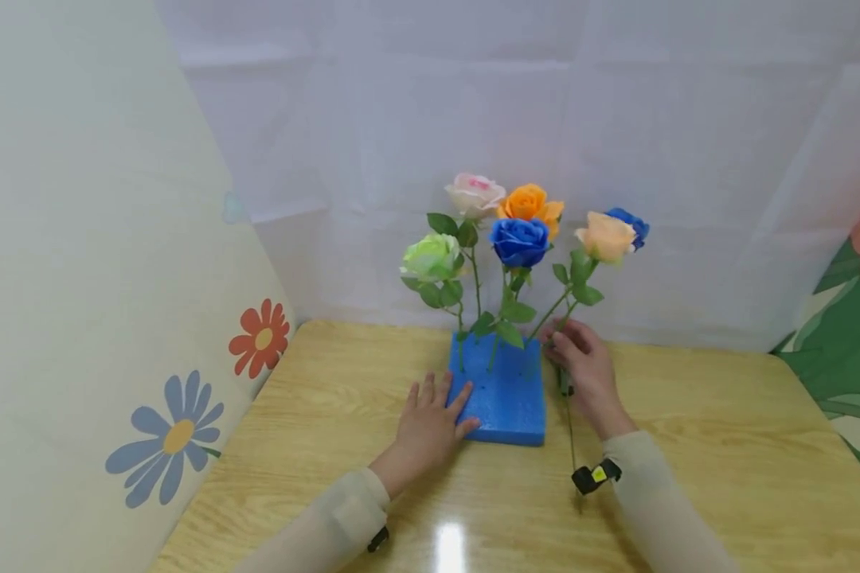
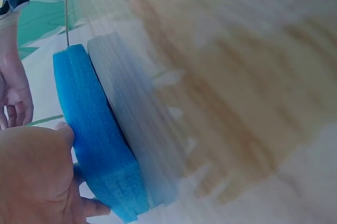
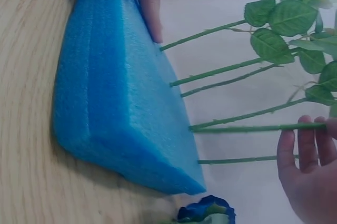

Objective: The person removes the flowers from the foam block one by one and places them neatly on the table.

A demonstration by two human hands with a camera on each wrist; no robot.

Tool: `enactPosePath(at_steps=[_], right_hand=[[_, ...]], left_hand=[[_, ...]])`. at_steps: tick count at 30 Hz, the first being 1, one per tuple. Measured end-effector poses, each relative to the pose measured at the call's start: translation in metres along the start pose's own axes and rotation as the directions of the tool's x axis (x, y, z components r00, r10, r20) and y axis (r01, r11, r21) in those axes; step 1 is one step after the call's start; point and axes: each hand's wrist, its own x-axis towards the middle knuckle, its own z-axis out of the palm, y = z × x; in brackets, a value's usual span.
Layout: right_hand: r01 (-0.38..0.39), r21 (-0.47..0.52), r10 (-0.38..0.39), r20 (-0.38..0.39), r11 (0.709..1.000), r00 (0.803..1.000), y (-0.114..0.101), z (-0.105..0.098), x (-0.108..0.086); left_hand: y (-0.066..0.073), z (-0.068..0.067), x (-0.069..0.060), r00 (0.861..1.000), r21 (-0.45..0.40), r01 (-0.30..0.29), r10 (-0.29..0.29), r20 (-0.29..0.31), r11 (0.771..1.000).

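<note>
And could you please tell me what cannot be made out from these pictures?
Head: part of the rear blue rose, hidden behind the peach rose.
Left wrist: part of the left hand, cut off by the left edge.
Right wrist: part of the right hand, cut off by the right edge.

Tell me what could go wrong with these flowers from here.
The right hand pinches a stem close beside others, so moving it might nudge a neighbour loose. The peach rose leans out to the right and might tilt further if bumped. The left hand rests spread at the left edge of the blue block; if it lifts, the block could shift under a push.
</note>
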Motion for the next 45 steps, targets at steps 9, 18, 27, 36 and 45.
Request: enactPosePath(at_steps=[9, 18, 27, 36, 45], right_hand=[[0.100, 0.051, -0.103, 0.056, 0.994, 0.993, -0.006, -0.010, -0.009], [0.134, 0.013, -0.134, 0.134, 0.991, 0.982, -0.011, -0.028, -0.021], [0.141, -0.081, -0.124, 0.186, 0.987, 0.975, -0.017, -0.048, -0.036], [0.149, -0.164, -0.113, 0.210, 0.975, 0.971, -0.019, -0.062, -0.047], [0.124, -0.192, -0.080, 0.220, 0.974, 0.972, -0.020, -0.068, -0.057]], left_hand=[[0.003, 0.003, -0.003, 0.998, 0.028, -0.019, 0.020, -0.058, 0.999], [0.003, 0.010, -0.002, 1.000, -0.109, -0.010, 0.010, -0.005, 0.994], [0.004, 0.009, 0.000, 0.999, -0.101, -0.006, 0.009, 0.032, 0.995], [0.004, 0.009, 0.002, 1.000, -0.069, -0.006, 0.008, 0.026, 0.998], [0.005, 0.008, 0.000, 0.999, -0.074, -0.009, 0.012, 0.033, 0.997]])
